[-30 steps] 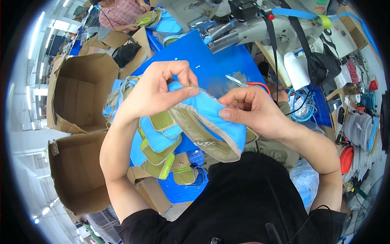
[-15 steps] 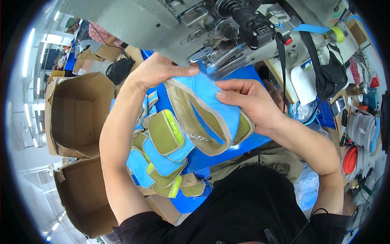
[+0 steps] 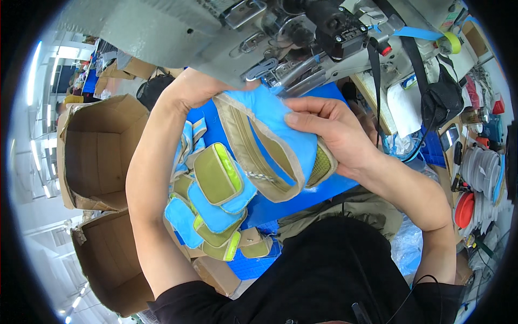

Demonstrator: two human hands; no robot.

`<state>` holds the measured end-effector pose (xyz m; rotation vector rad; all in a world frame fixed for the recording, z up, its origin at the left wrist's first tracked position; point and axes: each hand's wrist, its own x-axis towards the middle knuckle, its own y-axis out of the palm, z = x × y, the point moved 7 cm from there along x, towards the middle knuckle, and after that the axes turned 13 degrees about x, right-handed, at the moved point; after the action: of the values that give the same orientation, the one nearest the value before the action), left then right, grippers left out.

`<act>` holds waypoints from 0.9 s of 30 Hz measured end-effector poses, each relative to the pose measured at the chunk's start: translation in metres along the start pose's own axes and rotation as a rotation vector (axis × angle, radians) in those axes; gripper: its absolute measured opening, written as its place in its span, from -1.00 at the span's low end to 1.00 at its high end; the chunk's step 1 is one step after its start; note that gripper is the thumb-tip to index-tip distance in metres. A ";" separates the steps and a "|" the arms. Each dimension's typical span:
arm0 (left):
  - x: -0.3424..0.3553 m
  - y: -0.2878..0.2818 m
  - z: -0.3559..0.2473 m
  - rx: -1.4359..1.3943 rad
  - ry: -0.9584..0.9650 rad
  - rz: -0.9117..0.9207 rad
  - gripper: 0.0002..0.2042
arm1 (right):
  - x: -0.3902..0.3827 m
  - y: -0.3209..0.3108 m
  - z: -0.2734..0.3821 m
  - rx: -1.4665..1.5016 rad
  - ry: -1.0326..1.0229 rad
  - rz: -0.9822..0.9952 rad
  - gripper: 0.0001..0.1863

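Both my hands hold a blue fabric pouch (image 3: 275, 143) with tan zipper trim and a green mesh side, up close to the grey sewing machine (image 3: 216, 32). My left hand (image 3: 197, 86) grips its far upper edge under the machine head. My right hand (image 3: 329, 135) pinches its right side, thumb on the blue fabric. From the pouch hangs a chain of several sewn blue, olive and yellow-green pouches (image 3: 213, 208), down along my left forearm.
Two open cardboard boxes (image 3: 94, 151) stand at the left. A blue work surface (image 3: 302, 197) lies beneath the pouch. A black bag (image 3: 442, 97), blue tape and assorted tools and spools crowd the right side.
The head has leaned closer to the sewing machine, which now fills the top. Both hands have carried the pouch up toward the machine head, and the chain of pouches hangs lower.
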<state>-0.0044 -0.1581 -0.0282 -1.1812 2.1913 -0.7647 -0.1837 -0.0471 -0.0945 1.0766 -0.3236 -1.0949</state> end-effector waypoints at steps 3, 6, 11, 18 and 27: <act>0.007 -0.003 0.007 -0.178 0.020 0.018 -0.75 | 0.004 -0.001 0.000 0.034 -0.029 0.001 -0.59; 0.014 -0.009 0.008 -0.192 0.023 0.032 -0.73 | 0.008 -0.002 -0.002 0.081 -0.072 -0.008 -0.61; 0.027 -0.016 0.006 -0.151 0.029 0.042 -0.69 | 0.013 -0.001 -0.001 0.142 -0.122 -0.035 -0.69; 0.034 -0.024 0.003 0.037 0.065 -0.035 -0.63 | 0.014 -0.001 -0.002 0.134 -0.164 -0.074 -0.72; -0.082 0.088 0.019 -0.797 -0.195 -0.555 -0.77 | 0.000 -0.011 0.000 0.052 -0.096 -0.034 -0.69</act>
<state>-0.0019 -0.0518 -0.0869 -2.1967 2.0521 0.0954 -0.1893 -0.0472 -0.1034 1.0808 -0.4127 -1.1761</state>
